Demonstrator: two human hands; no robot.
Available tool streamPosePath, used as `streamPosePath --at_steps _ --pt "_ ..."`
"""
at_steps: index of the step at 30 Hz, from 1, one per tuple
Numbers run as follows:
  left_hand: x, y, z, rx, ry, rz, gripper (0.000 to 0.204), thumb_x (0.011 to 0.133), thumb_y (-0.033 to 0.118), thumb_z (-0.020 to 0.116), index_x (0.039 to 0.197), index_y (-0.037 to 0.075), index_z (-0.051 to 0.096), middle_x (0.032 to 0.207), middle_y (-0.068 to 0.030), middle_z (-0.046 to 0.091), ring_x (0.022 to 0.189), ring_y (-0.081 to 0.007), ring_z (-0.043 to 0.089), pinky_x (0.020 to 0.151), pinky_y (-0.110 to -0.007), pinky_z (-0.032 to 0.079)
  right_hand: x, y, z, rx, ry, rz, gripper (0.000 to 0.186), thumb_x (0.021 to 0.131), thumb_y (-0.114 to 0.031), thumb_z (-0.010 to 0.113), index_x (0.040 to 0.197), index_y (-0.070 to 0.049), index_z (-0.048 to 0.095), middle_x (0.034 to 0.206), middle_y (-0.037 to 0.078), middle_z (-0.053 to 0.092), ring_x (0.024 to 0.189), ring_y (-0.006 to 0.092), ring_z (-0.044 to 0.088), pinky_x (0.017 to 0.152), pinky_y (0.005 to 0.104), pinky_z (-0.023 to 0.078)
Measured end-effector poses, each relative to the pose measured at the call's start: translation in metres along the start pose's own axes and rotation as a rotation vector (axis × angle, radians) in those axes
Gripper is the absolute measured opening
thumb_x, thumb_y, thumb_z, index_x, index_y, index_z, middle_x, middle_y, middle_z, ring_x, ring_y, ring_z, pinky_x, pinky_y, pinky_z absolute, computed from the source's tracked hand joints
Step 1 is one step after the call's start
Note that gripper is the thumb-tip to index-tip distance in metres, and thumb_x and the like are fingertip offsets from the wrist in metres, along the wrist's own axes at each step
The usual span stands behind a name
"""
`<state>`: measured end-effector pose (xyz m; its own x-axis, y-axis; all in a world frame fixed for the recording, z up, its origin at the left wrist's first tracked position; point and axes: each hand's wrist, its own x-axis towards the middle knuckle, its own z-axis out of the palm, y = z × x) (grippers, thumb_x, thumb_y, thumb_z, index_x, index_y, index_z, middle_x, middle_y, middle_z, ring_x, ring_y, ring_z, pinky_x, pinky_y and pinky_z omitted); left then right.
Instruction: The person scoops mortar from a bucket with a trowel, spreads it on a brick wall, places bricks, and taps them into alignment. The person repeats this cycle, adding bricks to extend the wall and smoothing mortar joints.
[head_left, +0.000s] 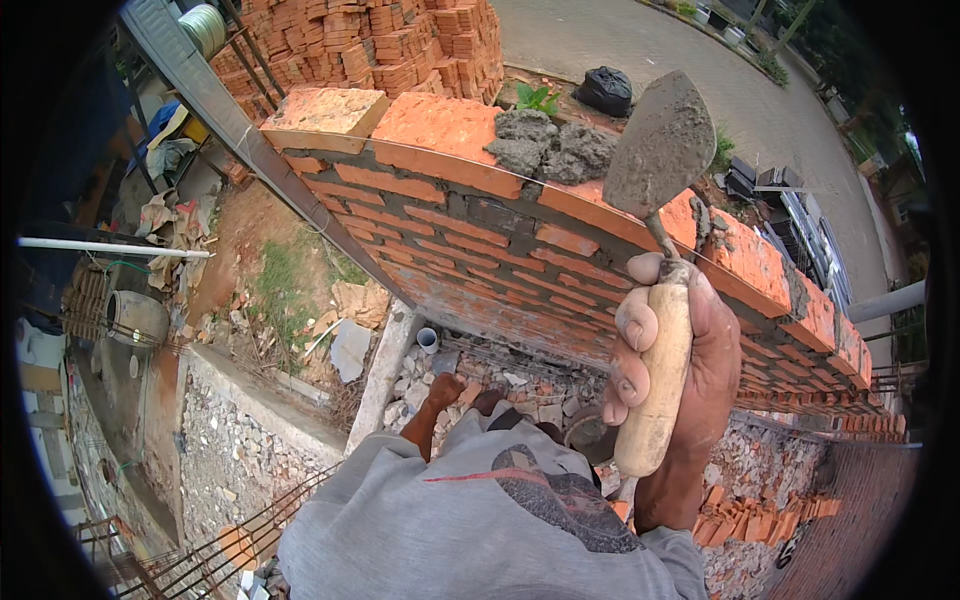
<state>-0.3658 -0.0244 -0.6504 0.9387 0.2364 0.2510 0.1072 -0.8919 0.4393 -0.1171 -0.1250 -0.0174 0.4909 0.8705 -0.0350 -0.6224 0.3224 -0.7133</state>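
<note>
My right hand [665,370] is wrapped round the pale wooden handle of a bricklayer's trowel [662,145]. The blade points up and away, smeared with grey mortar, and overlaps the top of the brick wall [480,245] in the picture. Low on my left, my left hand [446,389] is curled into a fist above the rubble, with nothing seen in it. Along the wall's top course, a lump of wet mortar [555,147] sits beside an orange brick [440,130]. A thin string line runs along that course's near edge.
Behind the wall rise stacked bricks [370,45] and a black bag [605,91]. A metal post [290,190] stands at the wall's left end. Below lie broken rubble [520,385], a bucket [592,437] and loose bricks [745,520]. Rebar [230,535] crosses the lower left.
</note>
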Motion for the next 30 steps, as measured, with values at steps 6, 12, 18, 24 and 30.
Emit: streamPosePath --at_steps 6,12,18,24,30 --pt "-0.026 0.005 -0.015 -0.024 -0.196 -0.389 0.036 0.091 0.035 0.059 0.069 0.008 0.067 0.06 -0.0171 0.059 0.06 -0.0368 0.061 0.057 -0.049 0.05 0.016 0.012 -0.014 -0.024 -0.072 0.151 0.038 0.104 -0.028 0.036 0.114 0.006 0.051 0.078 0.009 0.06 0.052 0.0137 0.059 0.038 0.0288 0.054" --pt "-0.017 0.039 -0.037 -0.327 -0.162 -0.52 0.03 0.087 0.028 0.062 0.066 0.007 0.066 0.063 -0.016 0.061 0.061 -0.0372 0.061 0.058 -0.047 0.051 0.021 0.014 -0.019 -0.116 -0.08 0.112 0.041 0.105 -0.028 0.034 0.113 0.008 0.051 0.079 0.01 0.059 0.052 0.014 0.059 0.038 0.028 0.054" --pt "-0.022 0.077 -0.039 -0.417 -0.066 -0.596 0.036 0.084 0.029 0.064 0.06 0.002 0.061 0.054 -0.0136 0.059 0.047 -0.0273 0.057 0.05 -0.042 0.047 0.017 0.019 -0.017 -0.043 -0.123 0.13 0.039 0.105 -0.028 0.034 0.111 0.006 0.051 0.079 0.011 0.06 0.053 0.0155 0.061 0.038 0.0288 0.055" --pt "-0.061 0.091 -0.036 -0.521 -0.191 -0.746 0.021 0.083 0.02 0.063 0.066 0.008 0.061 0.057 -0.0115 0.056 0.054 -0.0333 0.058 0.05 -0.048 0.045 0.016 0.026 -0.025 0.012 -0.19 0.106 0.04 0.105 -0.03 0.034 0.111 0.005 0.051 0.08 0.009 0.06 0.055 0.0129 0.059 0.041 0.0278 0.055" --pt "-0.11 0.096 -0.033 -0.423 -0.1 -0.769 0.027 0.089 0.022 0.06 0.063 0.012 0.06 0.055 -0.0058 0.056 0.053 -0.0268 0.059 0.052 -0.041 0.046 -0.01 0.018 -0.06 0.249 -0.335 -0.08 0.045 0.106 -0.035 0.034 0.119 0.006 0.049 0.077 0.006 0.054 0.048 0.0107 0.054 0.038 0.0278 0.054"
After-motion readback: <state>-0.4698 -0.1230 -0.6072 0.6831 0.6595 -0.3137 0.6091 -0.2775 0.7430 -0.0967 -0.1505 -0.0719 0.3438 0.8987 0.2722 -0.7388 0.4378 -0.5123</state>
